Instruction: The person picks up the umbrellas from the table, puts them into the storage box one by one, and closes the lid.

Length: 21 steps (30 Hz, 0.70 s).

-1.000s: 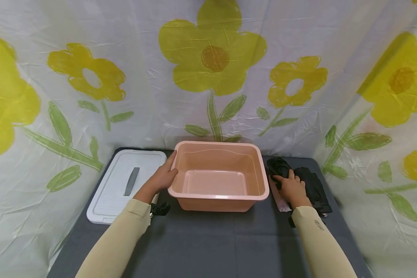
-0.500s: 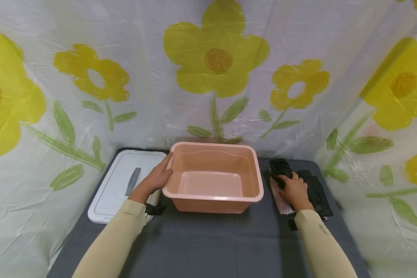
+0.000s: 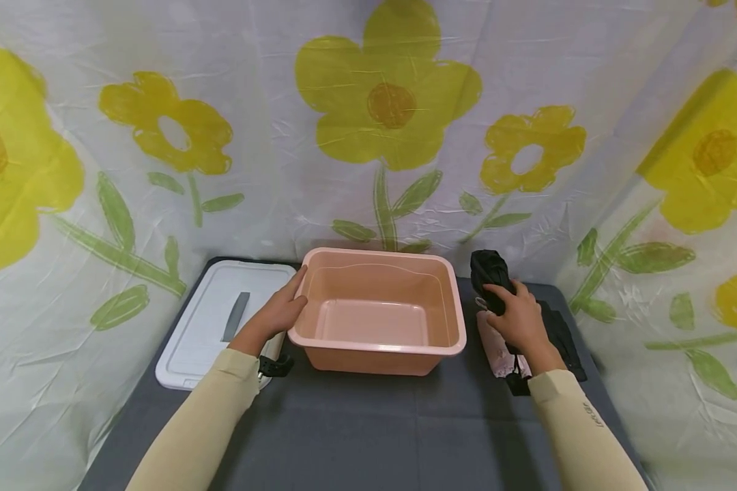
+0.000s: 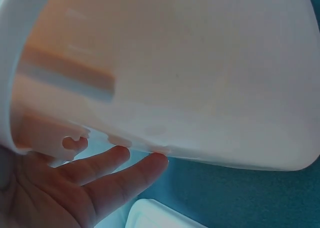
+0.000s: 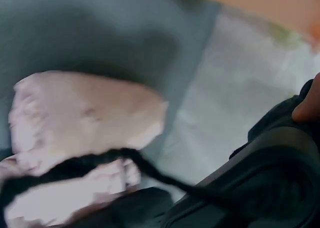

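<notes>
My left hand (image 3: pixel 275 315) grips the left rim of a pink plastic basin (image 3: pixel 377 349), thumb at the rim. In the left wrist view, its fingers (image 4: pixel 125 180) lie along the outside of the basin wall (image 4: pixel 200 87). My right hand (image 3: pixel 521 319) holds a black folded umbrella (image 3: pixel 490 267) raised above the right side of the table. A black strap (image 5: pixel 117 155) hangs from its handle end (image 5: pixel 250 188) in the right wrist view. Below it lies a pink crumpled fabric bundle (image 3: pixel 493 344), perhaps another folded umbrella. The right fingers are mostly out of the right wrist view.
A white lid (image 3: pixel 205 324) with a grey handle lies at the left of the dark grey table (image 3: pixel 368 436). Another black folded item (image 3: pixel 564 334) lies at the right, partly behind my right hand. A flower-printed curtain (image 3: pixel 270 191) stands close behind and at both sides.
The basin has shifted slightly left with my left hand, then stayed. My right hand has lifted the black umbrella off the table, uncovering more of the pink bundle.
</notes>
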Available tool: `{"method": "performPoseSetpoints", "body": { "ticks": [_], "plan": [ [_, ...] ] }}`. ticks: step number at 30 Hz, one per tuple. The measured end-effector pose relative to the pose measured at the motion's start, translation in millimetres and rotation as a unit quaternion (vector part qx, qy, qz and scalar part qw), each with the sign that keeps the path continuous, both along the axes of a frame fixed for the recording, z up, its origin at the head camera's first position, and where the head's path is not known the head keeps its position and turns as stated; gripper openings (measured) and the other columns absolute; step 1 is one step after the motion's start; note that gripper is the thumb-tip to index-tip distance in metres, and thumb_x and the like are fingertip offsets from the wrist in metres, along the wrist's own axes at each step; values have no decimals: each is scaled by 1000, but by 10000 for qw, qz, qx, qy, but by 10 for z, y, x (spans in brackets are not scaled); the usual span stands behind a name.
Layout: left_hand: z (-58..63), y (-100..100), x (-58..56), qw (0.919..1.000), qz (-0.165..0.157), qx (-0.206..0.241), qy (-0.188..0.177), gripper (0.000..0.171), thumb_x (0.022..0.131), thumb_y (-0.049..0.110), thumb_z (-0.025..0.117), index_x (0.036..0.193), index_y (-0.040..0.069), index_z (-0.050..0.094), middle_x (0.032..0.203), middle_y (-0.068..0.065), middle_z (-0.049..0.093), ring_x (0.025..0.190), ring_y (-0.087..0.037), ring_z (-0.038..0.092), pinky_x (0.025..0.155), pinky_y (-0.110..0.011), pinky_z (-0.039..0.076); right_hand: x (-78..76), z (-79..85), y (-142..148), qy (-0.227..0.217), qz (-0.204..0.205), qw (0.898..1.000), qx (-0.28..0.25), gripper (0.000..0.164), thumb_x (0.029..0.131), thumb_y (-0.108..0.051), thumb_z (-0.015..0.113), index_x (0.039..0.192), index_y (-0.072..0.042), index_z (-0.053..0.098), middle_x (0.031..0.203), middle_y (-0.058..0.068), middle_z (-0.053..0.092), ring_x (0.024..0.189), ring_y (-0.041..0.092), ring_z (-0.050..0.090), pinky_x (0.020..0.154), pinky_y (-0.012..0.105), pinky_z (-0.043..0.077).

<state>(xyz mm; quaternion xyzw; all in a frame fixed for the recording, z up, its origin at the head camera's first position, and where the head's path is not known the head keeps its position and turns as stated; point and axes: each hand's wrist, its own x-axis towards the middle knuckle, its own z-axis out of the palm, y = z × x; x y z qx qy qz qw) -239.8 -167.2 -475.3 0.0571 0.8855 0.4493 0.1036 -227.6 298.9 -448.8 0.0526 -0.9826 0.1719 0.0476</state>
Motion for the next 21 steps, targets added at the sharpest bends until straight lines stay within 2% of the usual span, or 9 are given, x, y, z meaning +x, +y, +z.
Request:
{"method": "performPoseSetpoints", "body": {
  "ticks": [4,10,21],
  "plan": [
    [-15,-3,-2,10000,11,-25,43,68,98,14,35,158,18,3,160,-21,16,134,-40,42,108,-54,35,3,190,-160,-11,142,9997,-196,60,82,-16,65,141,-18,51,151,33,26,129,59,33,98,75,29],
    [12,9,33,9999,32,99,-98,69,99,15,35,158,23,1,160,-21,17,122,-40,55,105,-53,39,7,434,-395,1,478,9981,-401,60,82,-13,62,141,-21,52,153,30,25,132,57,32,96,73,33],
    [-46,-3,9,9995,-70,212,-207,69,100,15,33,157,27,-4,162,-19,13,120,-39,56,105,-51,40,-9,803,-819,-233,1295,9909,-290,56,85,-16,66,140,-20,53,153,28,25,132,54,34,97,69,37]
  ]
}}
